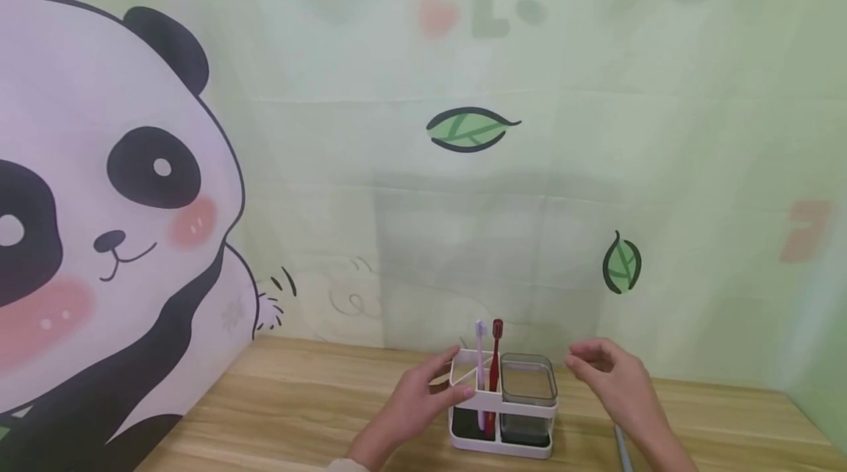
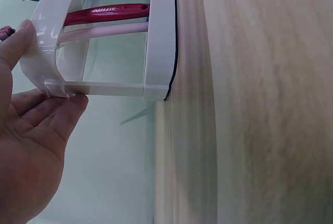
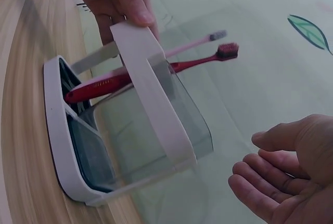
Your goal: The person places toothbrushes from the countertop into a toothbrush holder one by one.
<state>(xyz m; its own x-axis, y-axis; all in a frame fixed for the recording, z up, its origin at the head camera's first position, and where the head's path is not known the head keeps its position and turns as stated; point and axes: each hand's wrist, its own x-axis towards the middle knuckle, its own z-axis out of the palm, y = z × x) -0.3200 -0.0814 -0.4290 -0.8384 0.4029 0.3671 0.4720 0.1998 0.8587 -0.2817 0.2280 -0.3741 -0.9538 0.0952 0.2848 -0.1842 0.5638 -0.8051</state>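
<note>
A white toothbrush holder [image 1: 506, 408] stands upright on the wooden table. A pink toothbrush [image 1: 480, 354] and a red toothbrush [image 1: 495, 354] lean in its left part, bristles up. The right part carries a clear tumbler [image 1: 528, 381]. My left hand [image 1: 423, 395] grips the holder's upper rim at the left corner; in the left wrist view the thumb lies on one side and the fingertips [image 2: 78, 102] on another. To the right of the holder, apart from it, my right hand [image 1: 612, 376] hovers with loosely bent fingers and nothing in them.
On the wooden tabletop [image 1: 298, 398], a slim grey object [image 1: 623, 448] lies below the right forearm, partly hidden by it; its kind cannot be told. Behind the table hangs a pale green cloth [image 1: 317, 148] printed with a panda [image 1: 132, 237] and leaves.
</note>
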